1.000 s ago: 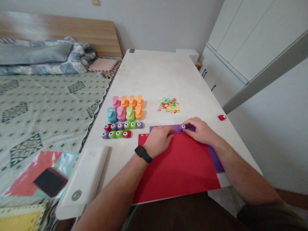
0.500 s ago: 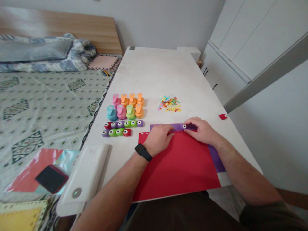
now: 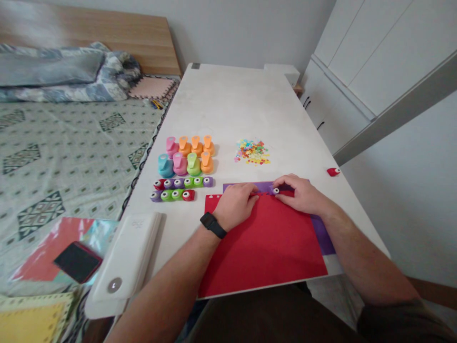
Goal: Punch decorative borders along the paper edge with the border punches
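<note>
A red sheet of paper (image 3: 264, 247) lies at the near edge of the table, over a purple sheet (image 3: 323, 238) that shows along its top and right side. Small cut-out shapes run along the red sheet's top edge. My left hand (image 3: 238, 202), with a black watch on the wrist, pinches that edge between thumb and fingers. Just to its right, my right hand (image 3: 298, 193) grips a small purple paper punch (image 3: 275, 190) at the edge, thumb below and fingers above.
Rows of small punches (image 3: 177, 195) and larger lever punches (image 3: 180, 164) stand left of the sheets. Beyond the paper lies a heap of coloured confetti (image 3: 252, 151). A red punch (image 3: 333, 172) sits by the right edge. A white laminator-like device (image 3: 130, 257) stands near left, beside a phone (image 3: 77, 262).
The purple punch and my right hand have shifted very slightly to the right along the edge. My left hand keeps its place on the red paper. The view has tilted a little.
</note>
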Action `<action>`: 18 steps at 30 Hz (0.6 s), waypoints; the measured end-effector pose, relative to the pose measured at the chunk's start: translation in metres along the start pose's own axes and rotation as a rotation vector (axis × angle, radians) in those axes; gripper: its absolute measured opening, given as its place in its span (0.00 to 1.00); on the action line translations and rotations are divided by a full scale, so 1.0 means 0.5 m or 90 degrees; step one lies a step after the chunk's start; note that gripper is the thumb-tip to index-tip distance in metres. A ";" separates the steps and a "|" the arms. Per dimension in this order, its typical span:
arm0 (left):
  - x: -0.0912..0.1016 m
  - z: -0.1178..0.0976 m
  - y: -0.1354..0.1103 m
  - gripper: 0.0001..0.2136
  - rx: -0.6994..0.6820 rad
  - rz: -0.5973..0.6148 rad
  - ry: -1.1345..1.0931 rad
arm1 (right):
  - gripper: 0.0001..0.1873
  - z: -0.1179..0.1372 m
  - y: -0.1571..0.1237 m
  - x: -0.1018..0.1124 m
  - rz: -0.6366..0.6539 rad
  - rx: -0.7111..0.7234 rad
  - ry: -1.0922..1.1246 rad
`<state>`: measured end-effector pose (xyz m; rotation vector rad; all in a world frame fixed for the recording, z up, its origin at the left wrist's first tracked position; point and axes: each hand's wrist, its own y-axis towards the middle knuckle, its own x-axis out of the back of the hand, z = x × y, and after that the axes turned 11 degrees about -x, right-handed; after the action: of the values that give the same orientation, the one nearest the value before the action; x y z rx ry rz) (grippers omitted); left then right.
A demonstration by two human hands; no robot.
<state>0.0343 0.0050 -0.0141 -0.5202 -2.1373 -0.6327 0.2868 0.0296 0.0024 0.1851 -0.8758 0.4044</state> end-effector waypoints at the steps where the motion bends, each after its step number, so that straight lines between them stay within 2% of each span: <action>1: 0.000 0.000 0.000 0.07 0.003 0.000 -0.001 | 0.11 0.001 -0.001 0.000 0.004 -0.002 0.003; 18: 0.001 -0.002 -0.003 0.08 -0.011 -0.014 -0.009 | 0.18 -0.003 -0.003 0.001 0.039 -0.006 0.013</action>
<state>0.0336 0.0034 -0.0136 -0.5127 -2.1560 -0.6619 0.2886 0.0291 0.0019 0.1455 -0.8642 0.4578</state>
